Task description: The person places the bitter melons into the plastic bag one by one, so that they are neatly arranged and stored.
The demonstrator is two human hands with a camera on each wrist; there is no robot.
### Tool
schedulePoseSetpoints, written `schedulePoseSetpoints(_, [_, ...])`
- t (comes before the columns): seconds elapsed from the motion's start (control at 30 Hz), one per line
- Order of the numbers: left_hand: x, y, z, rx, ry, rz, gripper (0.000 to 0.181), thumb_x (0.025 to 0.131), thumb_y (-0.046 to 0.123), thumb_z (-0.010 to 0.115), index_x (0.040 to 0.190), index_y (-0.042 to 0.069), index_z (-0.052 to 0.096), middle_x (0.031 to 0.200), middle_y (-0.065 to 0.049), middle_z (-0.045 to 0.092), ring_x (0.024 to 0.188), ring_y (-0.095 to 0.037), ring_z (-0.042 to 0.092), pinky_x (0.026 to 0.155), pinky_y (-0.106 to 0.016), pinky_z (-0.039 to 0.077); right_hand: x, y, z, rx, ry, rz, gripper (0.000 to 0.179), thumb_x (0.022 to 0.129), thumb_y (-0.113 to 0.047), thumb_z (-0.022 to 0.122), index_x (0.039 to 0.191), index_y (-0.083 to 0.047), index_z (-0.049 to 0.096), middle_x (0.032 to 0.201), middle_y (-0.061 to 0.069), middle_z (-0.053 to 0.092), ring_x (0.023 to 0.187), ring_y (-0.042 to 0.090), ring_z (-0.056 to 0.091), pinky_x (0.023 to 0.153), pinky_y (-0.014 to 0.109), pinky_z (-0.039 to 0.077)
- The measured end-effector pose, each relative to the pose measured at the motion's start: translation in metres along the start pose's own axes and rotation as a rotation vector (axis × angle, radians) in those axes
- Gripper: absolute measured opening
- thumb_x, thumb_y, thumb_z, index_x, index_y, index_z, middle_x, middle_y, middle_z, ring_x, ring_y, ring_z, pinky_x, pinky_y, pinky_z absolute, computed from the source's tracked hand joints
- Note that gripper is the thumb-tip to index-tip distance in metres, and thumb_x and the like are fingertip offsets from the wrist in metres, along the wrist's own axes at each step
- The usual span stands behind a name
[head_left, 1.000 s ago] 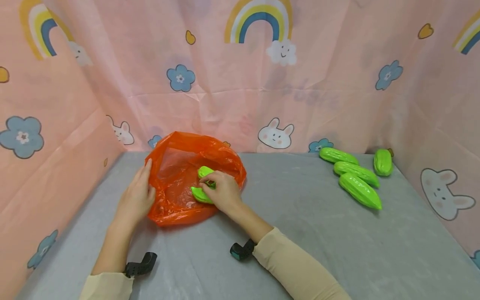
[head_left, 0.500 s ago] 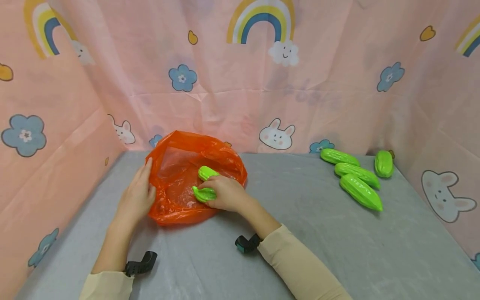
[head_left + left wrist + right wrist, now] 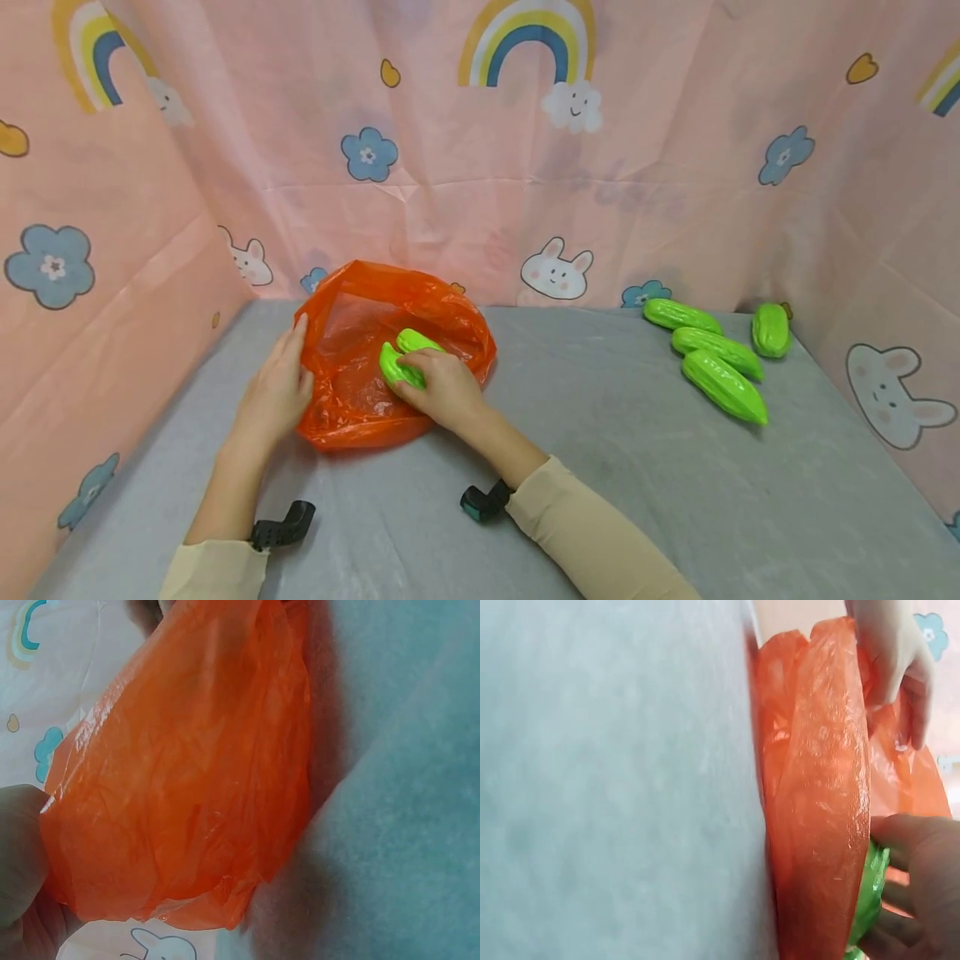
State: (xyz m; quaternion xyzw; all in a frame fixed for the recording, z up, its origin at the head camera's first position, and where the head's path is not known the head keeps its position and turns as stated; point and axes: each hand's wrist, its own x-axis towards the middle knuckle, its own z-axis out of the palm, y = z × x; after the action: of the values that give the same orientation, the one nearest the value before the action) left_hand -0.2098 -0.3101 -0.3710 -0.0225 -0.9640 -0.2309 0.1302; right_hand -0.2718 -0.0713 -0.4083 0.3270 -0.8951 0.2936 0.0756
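Note:
An orange-red plastic bag [image 3: 360, 437] lies on its side with its mouth spread wide. My left hand [image 3: 273, 387] grips the bag's left rim; in the left wrist view its thumb [image 3: 22, 862] lies along the plastic. My right hand [image 3: 446, 387] is inside the mouth, with fingers and thumb around a glossy green, ridged, cucumber-shaped toy vegetable [image 3: 393, 364]. Another green toy vegetable [image 3: 415, 339] lies right behind it in the bag, partly covered by the hand. From the right wrist, the held toy vegetable [image 3: 870, 889] shows beyond the bag's edge.
Several more green toy vegetables [image 3: 723, 386] lie in a loose group at the back right of the grey-covered table [image 3: 592, 417]. A pink printed cloth [image 3: 465, 217] hangs around the back and sides. Each wrist wears a black camera [image 3: 285, 527].
My right hand has shifted its hold on the nearer green toy vegetable, which has turned and moved up beside the other one. The left hand stays at the bag's rim.

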Motion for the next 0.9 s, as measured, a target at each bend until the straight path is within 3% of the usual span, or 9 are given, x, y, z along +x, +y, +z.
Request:
schedulePoseSetpoints(0.17, [0.001,0.001,0.0,0.003,-0.003,0.005,0.073,0.096,-0.001,0.047,0.161,0.002,0.015,0.16,-0.028,0.032,0.137,-0.052,0.043,0.11,-0.069,0.039,-0.002,-0.002,0.005,-0.047,-0.017,0.03,0.032,0.094,-0.034,0.071,0.12,-0.017,0.075,0.122,0.0,0.075,0.119,0.019,0.068,0.101,0.039,0.057])
schedulePoseSetpoints(0.4, [0.001,0.001,0.001,0.018,-0.008,0.005,0.072,0.096,-0.001,0.047,0.161,0.001,0.017,0.159,-0.029,0.033,0.137,-0.053,0.043,0.11,-0.069,0.039,-0.005,-0.004,0.006,-0.139,0.055,0.02,0.023,0.091,-0.035,0.075,0.109,-0.022,0.079,0.112,-0.003,0.077,0.103,0.017,0.07,0.073,0.039,0.061])
schedulePoseSetpoints(0.53, [0.0,0.001,0.001,0.019,0.001,0.008,0.072,0.096,-0.001,0.047,0.161,0.001,0.017,0.159,-0.029,0.033,0.136,-0.053,0.043,0.109,-0.069,0.039,-0.005,-0.003,0.008,-0.178,0.071,-0.025,0.022,0.09,-0.037,0.075,0.107,-0.023,0.081,0.109,-0.005,0.077,0.101,0.015,0.068,0.071,0.034,0.061])
schedulePoseSetpoints(0.8, [0.0,0.0,0.0,0.014,-0.008,-0.003,0.072,0.096,0.0,0.047,0.162,0.002,0.016,0.159,-0.028,0.033,0.138,-0.052,0.043,0.11,-0.069,0.039,-0.003,-0.009,-0.003,-0.305,-0.123,-0.08,0.039,0.088,-0.034,0.076,0.126,-0.028,0.072,0.126,-0.006,0.071,0.11,0.015,0.064,0.07,0.033,0.06])
schedulePoseSetpoints(0.9, [0.001,0.001,0.0,0.014,-0.011,-0.001,0.073,0.096,0.0,0.047,0.162,0.002,0.016,0.159,-0.028,0.033,0.138,-0.052,0.043,0.11,-0.069,0.039,-0.003,-0.01,-0.005,-0.311,-0.131,-0.102,0.037,0.089,-0.032,0.076,0.126,-0.026,0.072,0.128,-0.005,0.07,0.113,0.016,0.065,0.073,0.036,0.061])
